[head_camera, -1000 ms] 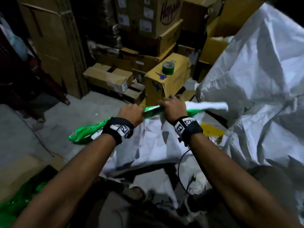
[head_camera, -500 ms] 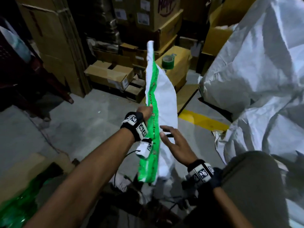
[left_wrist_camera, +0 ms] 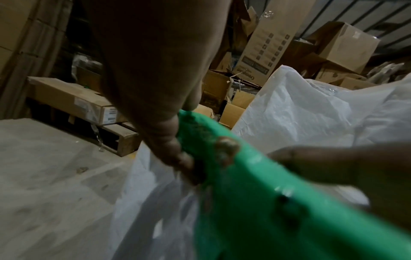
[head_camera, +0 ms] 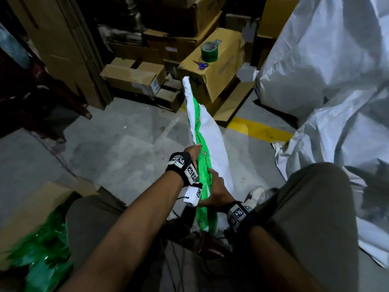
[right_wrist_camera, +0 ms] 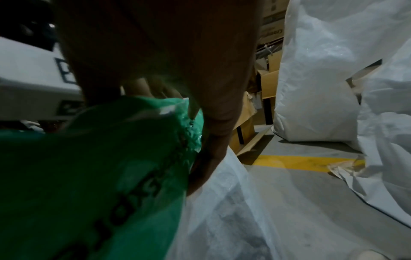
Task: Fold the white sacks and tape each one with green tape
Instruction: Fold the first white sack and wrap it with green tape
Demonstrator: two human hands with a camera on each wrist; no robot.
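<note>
We see the left hand (head_camera: 192, 153) with fingers curled round the green-printed edge of the folded sack (head_camera: 212, 142), gripping it partway up; the left wrist view shows the fingers (left_wrist_camera: 175, 149) wrapped onto the green band. Right hand (head_camera: 217, 189) grips the same sack lower down, just beside the left wrist, fingers (right_wrist_camera: 213, 149) curled over the green strip and white fabric. Both hands hold the sack as a long narrow bundle, slanting up and away from the person, top end near the cardboard box (head_camera: 219, 66); the lower end hangs between the knees. Sack is white with a green lengthwise band carrying dark lettering, too blurred to read.

Outward: roll of green tape (head_camera: 208, 52) stands on top of that box, blue-handled scissors (head_camera: 201, 64) lying just beside it. Pile of loose white sacks (head_camera: 328, 81) fills the right side. Yellow floor line (head_camera: 261, 129) runs on grey concrete beyond the sack. Green plastic heap (head_camera: 40, 256) at lower left, next to flattened cardboard. More stacked cartons (head_camera: 134, 76) behind, in dim light.
</note>
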